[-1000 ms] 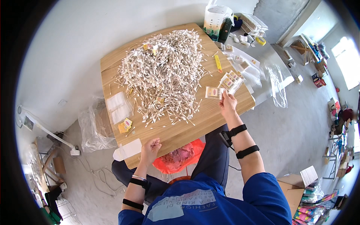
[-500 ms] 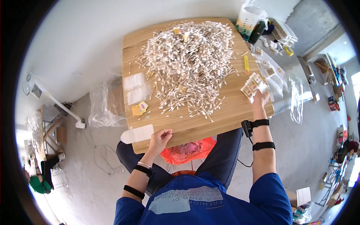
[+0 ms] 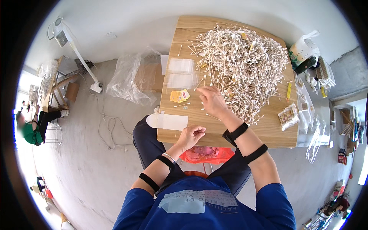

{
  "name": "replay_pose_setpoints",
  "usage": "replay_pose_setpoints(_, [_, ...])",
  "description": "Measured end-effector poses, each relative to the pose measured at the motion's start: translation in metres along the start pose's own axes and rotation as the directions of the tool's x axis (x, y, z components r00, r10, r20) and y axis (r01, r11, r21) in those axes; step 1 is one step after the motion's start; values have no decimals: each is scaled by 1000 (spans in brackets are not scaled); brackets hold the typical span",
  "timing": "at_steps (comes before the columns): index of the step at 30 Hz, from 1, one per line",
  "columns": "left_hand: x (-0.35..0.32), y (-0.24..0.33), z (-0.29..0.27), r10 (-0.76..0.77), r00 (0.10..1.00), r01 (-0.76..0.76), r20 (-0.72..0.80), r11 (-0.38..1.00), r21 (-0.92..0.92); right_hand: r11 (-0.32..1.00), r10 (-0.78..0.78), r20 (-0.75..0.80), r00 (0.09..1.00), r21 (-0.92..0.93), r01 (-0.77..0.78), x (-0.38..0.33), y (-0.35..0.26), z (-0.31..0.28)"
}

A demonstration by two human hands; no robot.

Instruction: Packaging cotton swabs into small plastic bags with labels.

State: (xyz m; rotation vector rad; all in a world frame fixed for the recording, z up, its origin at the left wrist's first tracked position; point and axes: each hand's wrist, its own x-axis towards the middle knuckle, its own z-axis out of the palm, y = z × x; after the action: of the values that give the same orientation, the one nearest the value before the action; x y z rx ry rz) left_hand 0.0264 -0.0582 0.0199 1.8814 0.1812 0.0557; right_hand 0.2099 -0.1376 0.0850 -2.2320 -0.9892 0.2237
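Right hand (image 3: 212,101) now off packets, onto cotton swab pile (image 3: 243,63).

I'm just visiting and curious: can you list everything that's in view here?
Table: one, light wood, centre.
Cotton swabs: one big pile, white tips, on the table's far half.
Clear bags: a few, see-through, table's left part.
Yellow packets: two or so, beside the bags.
Filled packs: a small stack, table's right edge.
Plastic sheet: clear, crumpled, on the floor at left.
Red bag: one, under the table's near edge.
Left hand: at the near edge, fingers curled.
Right hand: on the pile's edge.
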Motion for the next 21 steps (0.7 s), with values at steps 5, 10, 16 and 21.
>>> replay_pose_setpoints(5, [1, 4, -3, -3, 1000, 4, 16, 1000, -21, 909, -106, 90, 990, -394, 133, 50, -8, 57])
replay_pose_setpoints(10, [0, 1, -9, 10, 999, -7, 35, 997, -82, 876, -10, 19, 1000, -483, 18, 61, 6, 65])
replay_pose_setpoints(16, [5, 0, -11, 0, 1000, 5, 31, 986, -166, 902, -132, -137, 982, -426, 62, 54, 13, 63])
replay_pose_setpoints(21, [14, 7, -20, -220, 974, 128, -55, 733, -668, 961, -195, -481, 855, -269, 67, 38, -19, 35])
